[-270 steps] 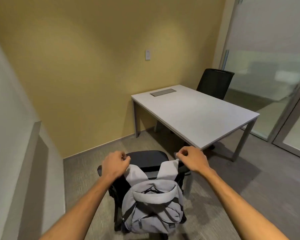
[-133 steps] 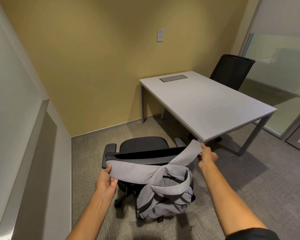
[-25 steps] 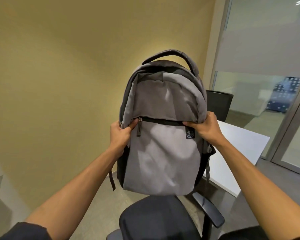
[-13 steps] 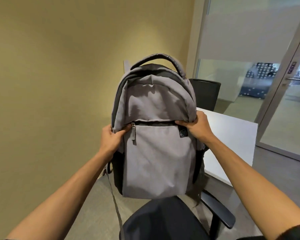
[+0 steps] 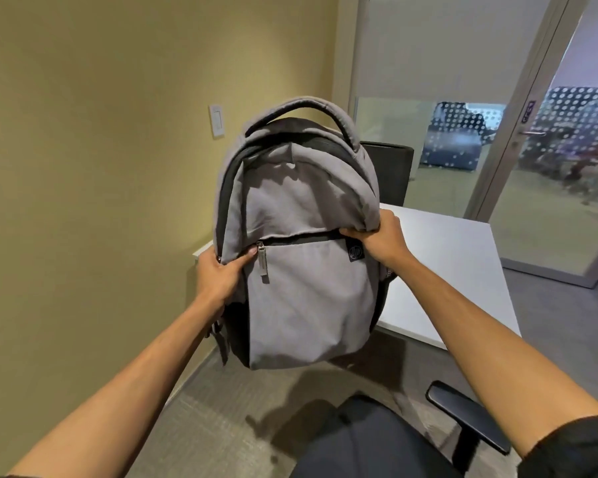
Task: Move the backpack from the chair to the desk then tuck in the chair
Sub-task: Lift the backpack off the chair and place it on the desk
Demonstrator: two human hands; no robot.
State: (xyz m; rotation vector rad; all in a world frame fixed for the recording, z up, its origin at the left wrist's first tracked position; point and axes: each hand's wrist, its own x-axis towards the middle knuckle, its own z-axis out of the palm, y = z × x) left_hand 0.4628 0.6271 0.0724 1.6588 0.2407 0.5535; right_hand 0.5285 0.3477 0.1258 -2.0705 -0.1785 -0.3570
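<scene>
A grey backpack (image 5: 301, 270) with black side panels hangs upright in the air in front of me, its front pocket facing the camera. My left hand (image 5: 218, 274) grips its left side at the zipper line. My right hand (image 5: 382, 239) grips the fold of fabric on its right side. The white desk (image 5: 453, 267) lies behind and to the right of the bag, its near corner hidden by it. The black office chair (image 5: 377, 439) is below me at the bottom right, seat and one armrest (image 5: 466, 415) showing.
A yellow wall with a white switch plate (image 5: 217, 121) stands to the left. A second black chair (image 5: 392, 170) sits behind the desk. Glass partitions and a glass door (image 5: 560, 167) close the right side. Grey carpet (image 5: 221, 408) covers the floor.
Both hands took the backpack off the chair by its straps, then regripped its sides. Over the last second it has moved forward and away from the chair, toward the desk.
</scene>
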